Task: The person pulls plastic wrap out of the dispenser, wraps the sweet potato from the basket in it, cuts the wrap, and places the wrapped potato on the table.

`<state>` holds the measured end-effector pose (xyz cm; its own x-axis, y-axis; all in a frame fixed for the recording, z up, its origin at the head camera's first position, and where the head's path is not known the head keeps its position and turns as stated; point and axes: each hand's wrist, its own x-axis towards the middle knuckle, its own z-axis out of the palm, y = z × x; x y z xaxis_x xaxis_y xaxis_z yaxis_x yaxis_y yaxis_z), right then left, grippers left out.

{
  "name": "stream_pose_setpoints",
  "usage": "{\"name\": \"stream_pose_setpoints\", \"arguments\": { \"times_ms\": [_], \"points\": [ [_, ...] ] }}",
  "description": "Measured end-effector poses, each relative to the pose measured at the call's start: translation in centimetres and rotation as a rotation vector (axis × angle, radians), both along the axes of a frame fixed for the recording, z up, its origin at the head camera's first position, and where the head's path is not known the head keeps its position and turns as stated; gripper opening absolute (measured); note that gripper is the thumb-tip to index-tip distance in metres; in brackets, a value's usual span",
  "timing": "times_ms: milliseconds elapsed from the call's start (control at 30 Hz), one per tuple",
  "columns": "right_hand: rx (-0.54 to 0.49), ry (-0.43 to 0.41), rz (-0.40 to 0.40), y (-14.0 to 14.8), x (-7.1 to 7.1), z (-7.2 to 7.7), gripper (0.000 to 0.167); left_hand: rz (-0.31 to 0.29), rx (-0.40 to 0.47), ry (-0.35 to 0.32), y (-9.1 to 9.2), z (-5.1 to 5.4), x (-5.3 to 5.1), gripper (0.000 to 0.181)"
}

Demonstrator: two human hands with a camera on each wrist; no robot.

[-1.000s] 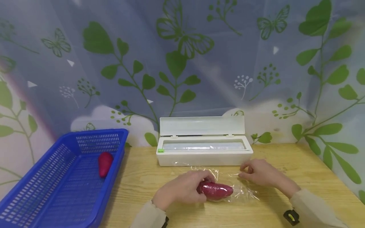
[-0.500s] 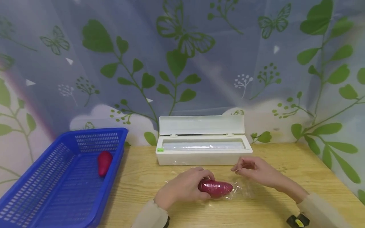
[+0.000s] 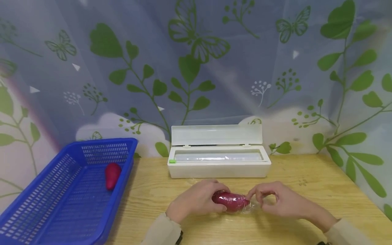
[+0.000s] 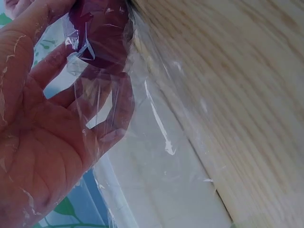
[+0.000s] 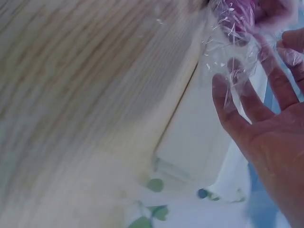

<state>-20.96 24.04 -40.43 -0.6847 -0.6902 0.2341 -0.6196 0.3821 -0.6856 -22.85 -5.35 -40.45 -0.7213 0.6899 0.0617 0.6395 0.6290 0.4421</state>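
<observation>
A red-purple sweet potato [image 3: 231, 201], wrapped in clear cling film [image 3: 251, 207], lies on the table in the head view. My left hand [image 3: 199, 199] grips its left end, thumb at the near side and fingers over the far side. In the left wrist view, loose film [image 4: 156, 123] hangs past that hand's fingers. My right hand [image 3: 283, 200] is at the potato's right end, one fingertip against the tip, with thumb and finger pinching the film there. Film also drapes over several right fingertips in the right wrist view, below the wrapped potato [image 5: 239, 14].
Behind the hands stands a white cling film box [image 3: 218, 170], lid [image 3: 216, 135] raised, with the film roll [image 3: 218, 157] inside. At the left, a blue basket [image 3: 104, 217] holds another sweet potato [image 3: 113, 176]. A patterned cloth [image 3: 232, 85] hangs behind the wooden table [image 3: 306, 170].
My right hand has moved from the film's far right edge down and left to the potato's tip. The film spread at the right is now gathered there. My left hand keeps its grip.
</observation>
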Motion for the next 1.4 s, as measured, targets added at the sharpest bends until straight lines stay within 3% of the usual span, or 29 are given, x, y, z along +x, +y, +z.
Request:
{"name": "stream_pose_setpoints", "arguments": {
  "times_ms": [133, 233, 367, 467, 667, 833, 933, 1067, 1233, 1400],
  "points": [
    [0.072, 0.114, -0.028, -1.3, 0.3, 0.0, 0.030, 0.047, 0.008, -0.005, 0.0, -0.1, 0.1, 0.043],
    [0.120, 0.104, -0.099, -2.3, 0.3, -0.1, 0.023, 0.063, 0.016, 0.001, -0.1, -0.1, 0.2, 0.043],
    [0.204, 0.045, -0.200, -3.6, 0.2, 0.0, 0.051, 0.073, 0.018, 0.007, -0.1, -0.2, 0.3, 0.043],
    [0.275, 0.083, -0.229, -4.5, 0.0, 0.1, 0.068, 0.086, 0.016, 0.006, -0.1, 0.0, 0.5, 0.043],
    [0.329, 0.168, -0.264, -5.8, -0.3, -0.2, 0.054, 0.085, 0.090, -0.005, -0.7, 0.8, 0.0, 0.035],
    [0.347, 0.145, -0.255, -6.0, -0.6, -0.5, 0.044, 0.085, 0.103, 0.091, -1.0, 1.2, -0.9, 0.035],
    [0.352, 0.142, -0.250, -6.2, -0.6, -0.6, 0.044, 0.080, 0.023, 0.209, -0.7, 1.2, -1.4, 0.035],
    [0.348, 0.158, -0.251, -6.3, -0.5, -0.7, 0.043, 0.075, -0.058, 0.301, -0.1, 1.2, -2.0, 0.021],
    [0.326, 0.161, -0.255, -6.4, -0.5, -0.9, 0.057, 0.071, -0.066, 0.295, 0.1, 1.0, -2.4, 0.008],
    [0.284, 0.054, -0.270, -6.5, -0.7, -0.7, 0.069, 0.062, -0.074, 0.302, 0.1, 1.1, -2.2, 0.006]
  ]
}}
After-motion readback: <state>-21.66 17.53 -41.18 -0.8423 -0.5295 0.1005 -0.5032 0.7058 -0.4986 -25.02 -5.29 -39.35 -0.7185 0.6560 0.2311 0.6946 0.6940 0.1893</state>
